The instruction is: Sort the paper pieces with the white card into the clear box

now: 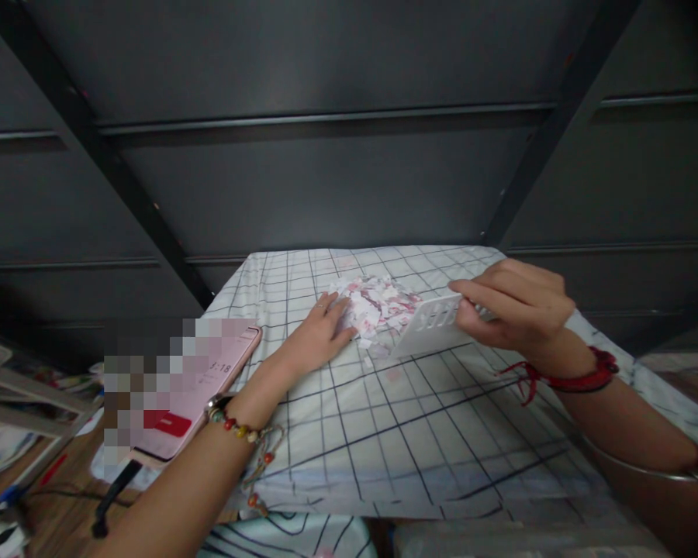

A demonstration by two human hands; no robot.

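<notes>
Right of center, your right hand pinches a white slotted sheet; your loosely spread left hand touches mid-frame paper scraps.

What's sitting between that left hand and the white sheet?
In the head view, a heap of paper scraps lies between the left hand and the white sheet.

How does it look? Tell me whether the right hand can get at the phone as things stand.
Probably not readily: the right hand holds a white slotted plate, and the left forearm lies between that hand and the phone.
</notes>
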